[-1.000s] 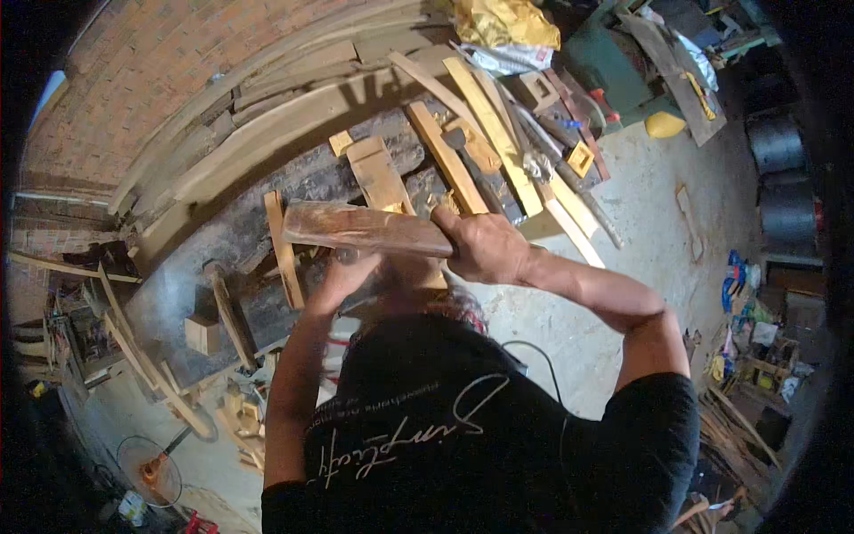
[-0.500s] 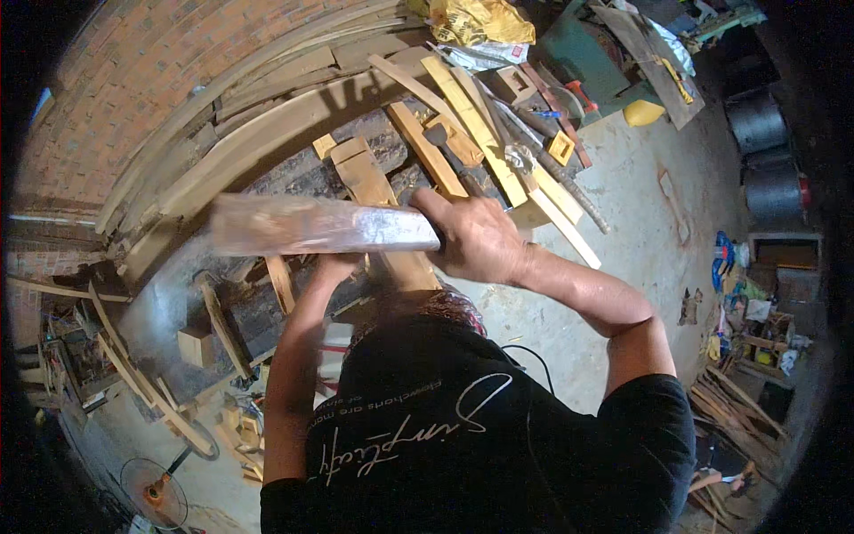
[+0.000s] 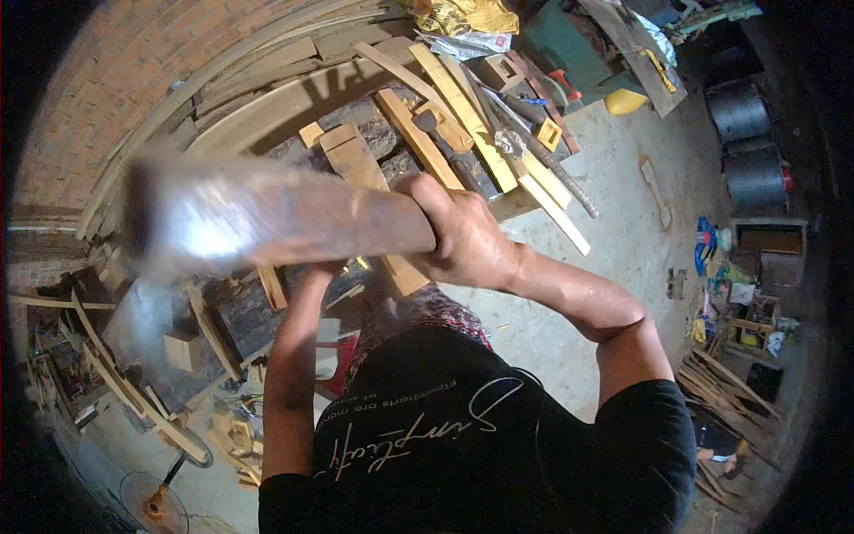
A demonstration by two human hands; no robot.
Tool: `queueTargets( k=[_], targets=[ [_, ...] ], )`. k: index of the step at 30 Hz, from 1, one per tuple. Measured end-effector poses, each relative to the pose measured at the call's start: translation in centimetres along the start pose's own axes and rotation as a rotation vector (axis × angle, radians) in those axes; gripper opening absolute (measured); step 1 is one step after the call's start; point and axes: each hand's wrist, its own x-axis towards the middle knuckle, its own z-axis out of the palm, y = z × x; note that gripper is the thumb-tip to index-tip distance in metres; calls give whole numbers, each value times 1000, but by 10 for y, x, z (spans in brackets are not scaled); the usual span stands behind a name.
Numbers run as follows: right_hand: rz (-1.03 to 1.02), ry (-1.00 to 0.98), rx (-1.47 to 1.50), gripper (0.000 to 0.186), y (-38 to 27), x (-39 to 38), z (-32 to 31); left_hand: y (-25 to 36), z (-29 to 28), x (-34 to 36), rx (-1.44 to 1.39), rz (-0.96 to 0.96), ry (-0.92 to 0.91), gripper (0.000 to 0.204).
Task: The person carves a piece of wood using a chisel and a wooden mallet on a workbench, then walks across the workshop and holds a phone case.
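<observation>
My right hand (image 3: 471,233) is closed around the near end of a thick, shiny brown-grey bar (image 3: 285,218), like a club. The bar is raised close to view and reaches left; its far end is smeared by motion, so its exact kind is unclear. Below it, my left hand (image 3: 324,269) is mostly hidden, with only the wrist and its edge showing; its fingers cannot be seen. A wooden board (image 3: 354,160) runs under the bar toward my lap, and its middle is covered. To its right lie a long wooden strip (image 3: 418,138) and a dark-bladed tool (image 3: 427,123).
The dark workbench (image 3: 369,120) carries yellow wood strips (image 3: 463,116), a block plane-like wooden piece (image 3: 503,71) and a wood block (image 3: 183,350). Long planks (image 3: 258,125) lean along the brick wall (image 3: 133,98). A fan (image 3: 156,503) stands on the floor at lower left.
The bar's far end has swung up and left, looking larger and closer. My right hand keeps its grip; my left arm stays nearly in place. The whole view has shifted slightly.
</observation>
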Motion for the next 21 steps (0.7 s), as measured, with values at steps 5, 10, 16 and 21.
queueTargets(
  k=[5, 10, 16, 21],
  targets=[
    [405, -379, -382, 31, 7, 15, -2, -6, -5, -6, 266, 95, 47, 35],
    [116, 27, -181, 33, -5, 0, -8, -1, 1, -13, 246, 209, 182, 38],
    [424, -425, -305, 28, 6, 5, 11, -4, -9, -20, 100, 27, 67, 32],
    [249, -189, -204, 33, 11, 2, 3, -22, -8, -23, -29, -161, 6, 50]
  ],
)
